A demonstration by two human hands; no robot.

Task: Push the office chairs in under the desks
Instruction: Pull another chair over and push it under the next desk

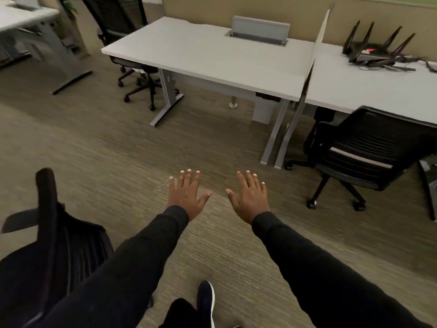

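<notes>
My left hand (185,194) and my right hand (250,197) are stretched out in front of me over the carpet, palms down, fingers spread, holding nothing. A black office chair (361,150) stands at the right desk (369,91), its seat partly under the top. Another black chair (128,43) stands at the far left end of the middle white desk (212,55), outside it. A third black chair (54,245) is close at my lower left, away from any desk. No chair is touched by either hand.
A thin divider panel (314,55) separates the two desks. A black router with antennas (378,53) and cables lies on the right desk. A grey cable box (260,29) sits in the middle desk. Another desk (23,17) is far left. My shoe (205,301) shows below.
</notes>
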